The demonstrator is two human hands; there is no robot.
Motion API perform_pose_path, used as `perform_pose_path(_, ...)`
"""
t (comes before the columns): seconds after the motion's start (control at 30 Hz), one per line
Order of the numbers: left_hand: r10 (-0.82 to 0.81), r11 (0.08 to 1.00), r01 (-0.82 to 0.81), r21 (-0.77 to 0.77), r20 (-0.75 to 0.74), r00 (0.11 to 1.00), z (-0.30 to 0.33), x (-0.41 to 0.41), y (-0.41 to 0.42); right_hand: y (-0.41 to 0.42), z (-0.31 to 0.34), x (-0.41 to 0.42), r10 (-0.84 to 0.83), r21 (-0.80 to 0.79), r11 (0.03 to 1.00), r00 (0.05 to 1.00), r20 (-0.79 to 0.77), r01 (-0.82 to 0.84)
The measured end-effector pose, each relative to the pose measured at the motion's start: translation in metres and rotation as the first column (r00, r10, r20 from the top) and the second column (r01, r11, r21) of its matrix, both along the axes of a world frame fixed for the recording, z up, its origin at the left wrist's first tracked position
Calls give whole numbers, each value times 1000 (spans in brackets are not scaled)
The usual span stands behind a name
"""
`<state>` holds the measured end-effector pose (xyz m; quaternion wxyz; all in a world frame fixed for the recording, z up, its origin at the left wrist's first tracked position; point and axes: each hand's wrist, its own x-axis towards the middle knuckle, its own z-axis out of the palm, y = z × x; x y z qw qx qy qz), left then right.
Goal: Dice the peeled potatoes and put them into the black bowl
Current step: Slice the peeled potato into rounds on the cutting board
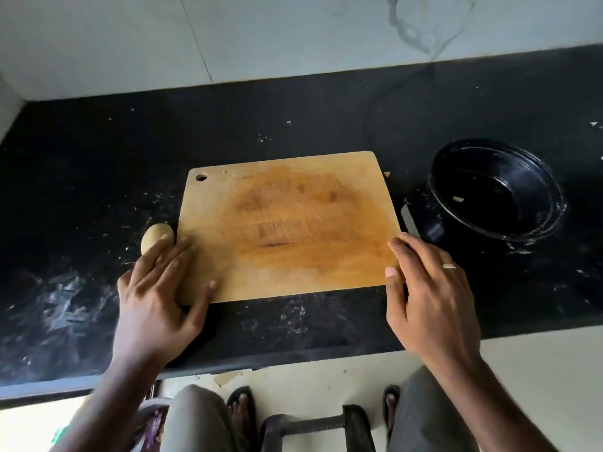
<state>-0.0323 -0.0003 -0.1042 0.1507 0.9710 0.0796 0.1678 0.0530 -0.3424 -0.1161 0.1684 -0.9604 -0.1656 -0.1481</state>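
Note:
A wooden cutting board [287, 223] lies bare on the black counter. My left hand [156, 298] rests over its near-left corner, fingers straight, fingertips touching a peeled potato [155, 234] that lies just left of the board. My right hand [427, 295] lies against the board's right edge, thumb on the board's top, fingers stretched along the side. The black bowl [496, 197] stands to the right of the board, with one small pale scrap [458, 199] inside it. A pale blade-like shape [409, 220] shows between board and bowl, likely a knife.
The black counter [98, 158] is dusted with pale specks and smears, thickest at the near left. A tiled wall [261, 34] rises behind. Below the counter's front edge [293, 357] I see the floor, my knees and sandalled feet, and a black clamp.

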Motion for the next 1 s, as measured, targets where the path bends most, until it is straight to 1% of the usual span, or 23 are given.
perform_pose_path(0.17, -14, 999, 14, 37, 4, 1000, -3, -4, 1, 1, -1, 0, 8, -43, 999, 1000, -8, -8)
perform_pose_path(0.37, -31, 998, 29, 64, 22, 999, -12, -6, 6, 0, -8, 0, 43, -51, 998, 998, 51, -40)
perform_pose_path(0.47, -45, 998, 42, 56, 49, 998, -16, -5, 11, -2, -13, 1, 64, -1, 998, 992, 111, -64)
perform_pose_path(0.6, -48, 997, 43, 62, 88, 995, -19, -4, 14, 0, -14, -1, 42, 133, 989, 984, 173, -66)
perform_pose_path(0.63, -45, 997, 39, 63, 91, 995, -19, -3, 13, -1, -12, -3, 8, 156, 987, 981, 194, -39)
perform_pose_path(0.7, -35, 998, 30, 59, 84, 996, -19, -4, 11, -4, -8, -10, -109, 156, 985, 977, 185, 80)
perform_pose_path(0.77, -34, 998, 29, 56, 81, 996, -19, -4, 12, -8, -4, -18, -210, 75, 977, 969, 128, 202)
perform_pose_path(0.8, -34, 998, 29, 64, 82, 996, -19, -4, 11, -9, -2, -21, -238, 28, 971, 966, 100, 237)
perform_pose_path(0.87, -30, 997, 23, 75, 82, 996, -19, -4, 10, -8, 4, -21, -267, -11, 963, 961, 75, 269)
perform_pose_path(1.0, -5, 999, 0, 42, 117, 993, -18, -3, 11, -1, 15, -9, -323, 37, 946, 946, 32, 322)
